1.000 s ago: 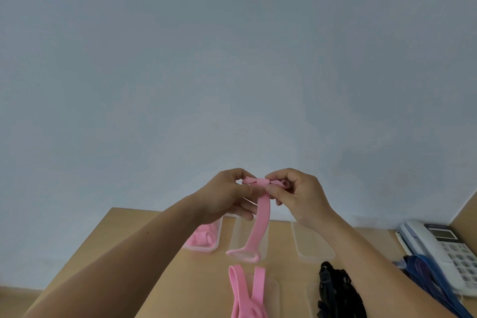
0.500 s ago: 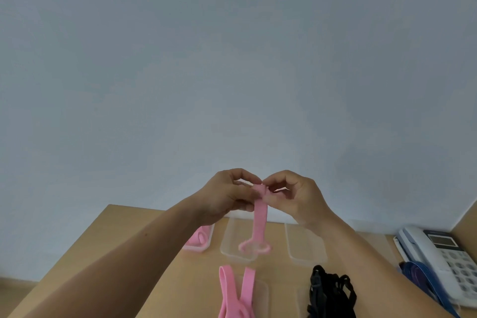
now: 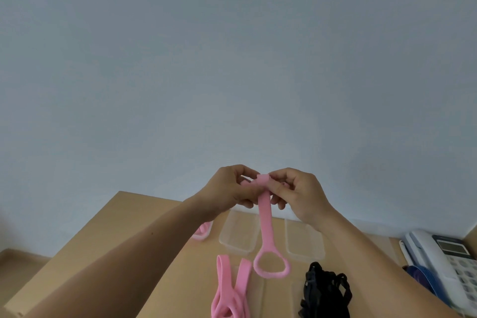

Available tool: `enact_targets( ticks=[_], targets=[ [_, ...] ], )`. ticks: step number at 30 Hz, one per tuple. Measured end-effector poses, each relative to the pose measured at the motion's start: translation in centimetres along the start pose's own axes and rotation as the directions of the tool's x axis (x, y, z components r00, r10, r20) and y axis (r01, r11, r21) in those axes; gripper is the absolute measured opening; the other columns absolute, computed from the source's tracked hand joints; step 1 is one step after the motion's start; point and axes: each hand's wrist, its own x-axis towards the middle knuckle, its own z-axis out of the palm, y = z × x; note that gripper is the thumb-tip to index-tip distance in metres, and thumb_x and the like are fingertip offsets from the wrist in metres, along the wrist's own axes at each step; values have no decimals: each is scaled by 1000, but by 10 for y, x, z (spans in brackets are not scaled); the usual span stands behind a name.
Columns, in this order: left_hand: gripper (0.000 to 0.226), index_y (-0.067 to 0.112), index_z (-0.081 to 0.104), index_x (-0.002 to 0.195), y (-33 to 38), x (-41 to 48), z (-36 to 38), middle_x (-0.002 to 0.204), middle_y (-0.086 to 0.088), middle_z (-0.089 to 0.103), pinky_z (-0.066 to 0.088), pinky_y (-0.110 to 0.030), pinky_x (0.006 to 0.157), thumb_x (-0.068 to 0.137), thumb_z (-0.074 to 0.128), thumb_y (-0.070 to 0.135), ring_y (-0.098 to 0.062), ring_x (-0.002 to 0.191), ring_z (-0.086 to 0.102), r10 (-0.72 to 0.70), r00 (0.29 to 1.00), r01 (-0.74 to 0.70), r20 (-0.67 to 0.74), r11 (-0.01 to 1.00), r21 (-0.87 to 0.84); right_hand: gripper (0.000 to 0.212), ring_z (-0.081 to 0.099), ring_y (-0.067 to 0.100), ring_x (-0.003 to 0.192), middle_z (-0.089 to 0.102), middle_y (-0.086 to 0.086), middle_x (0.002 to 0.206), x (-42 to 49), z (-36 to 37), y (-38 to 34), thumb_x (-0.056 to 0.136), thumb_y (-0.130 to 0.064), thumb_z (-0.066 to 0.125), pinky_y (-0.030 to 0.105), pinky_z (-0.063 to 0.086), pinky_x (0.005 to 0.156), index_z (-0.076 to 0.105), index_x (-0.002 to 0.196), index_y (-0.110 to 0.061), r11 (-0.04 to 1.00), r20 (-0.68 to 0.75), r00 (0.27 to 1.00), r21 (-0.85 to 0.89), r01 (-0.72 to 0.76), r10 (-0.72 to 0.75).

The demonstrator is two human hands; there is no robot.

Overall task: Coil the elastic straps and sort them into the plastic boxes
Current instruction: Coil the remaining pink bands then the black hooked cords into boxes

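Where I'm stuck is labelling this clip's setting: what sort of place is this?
Probably an office or a home workspace: a light wooden desk against a plain pale wall, a white desk telephone at its right edge, and clear plastic boxes behind the held pink strap.

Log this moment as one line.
phase: coiling | left hand, right hand: pinching pink strap top | loop end: hanging

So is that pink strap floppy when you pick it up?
Probably floppy: the pink strap dangles straight down from the left hand and right hand. Likely light, since a pinch holds it up. It probably won't roll; the other pink straps on the table lie limp.
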Motion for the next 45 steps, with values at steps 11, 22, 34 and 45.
enact_targets(
  ticks=[11,22,34,45],
  targets=[
    [34,2,53,114,6,-8,-13,103,-24,72,58,-41,81,86,71,10,-32,84,68,-63,977,105,202,973,-205,11,64,9,61,70,5,75,-5,12,-2,89,-14,71,22,51,58,73,96,-23,985,-35,992,-127,115,-120],
    [36,-4,58,109,6,-6,-39,104,-29,70,58,-37,78,83,79,11,-44,95,70,42,978,27,206,947,-321,27,68,17,69,71,-1,82,-4,40,-11,83,-2,71,27,55,68,68,98,-24,998,-86,994,-18,59,-60],
    [43,4,64,112,1,0,-56,102,-15,72,56,-36,91,75,80,18,-28,97,71,105,974,-77,200,987,-141,17,64,19,62,72,7,73,2,52,-30,85,-26,72,27,51,57,74,93,-11,997,-93,993,27,-68,71],
    [32,8,56,104,9,-4,-65,91,-13,73,55,-30,67,80,75,17,-24,71,67,-55,931,116,362,982,-151,18,67,12,71,72,-3,84,0,56,-26,86,-10,73,19,51,63,73,97,-25,995,-109,993,-97,30,-41]
  ],
)
